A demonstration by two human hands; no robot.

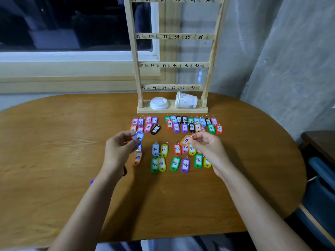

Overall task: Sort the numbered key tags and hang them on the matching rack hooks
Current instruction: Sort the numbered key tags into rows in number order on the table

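1. Blue tag: pinched between thumb and fingertips of the left hand; held just above the table, left of centre; number too blurred to read.
2. Orange tag: pinched at its ring end by thumb and forefinger of the right hand; tilted; remaining fingers loosely curled; number reads 35 or 39, cannot tell which.
3. Loose tags lie flat on the table in groups; far-left cluster, pink, purple and one black, marked 25 to 28; far-right double row, mixed colours, marked roughly 29 to 37; near block between the two hands, two rows, marked 40 to 46; some hidden under the right hand.
4. Orange 38 tag lies just below the left hand's fingers; another blue one above it, partly hidden.
5. Rack: wooden, upright at the far side of the table; rails numbered 25 to 48; one pale blue hanging tag on hook 42, right end of its rail.
6. Rack base: white lid lying flat; paper cup on its side just beside it.
7. Window behind, dark; grey wall to the right.
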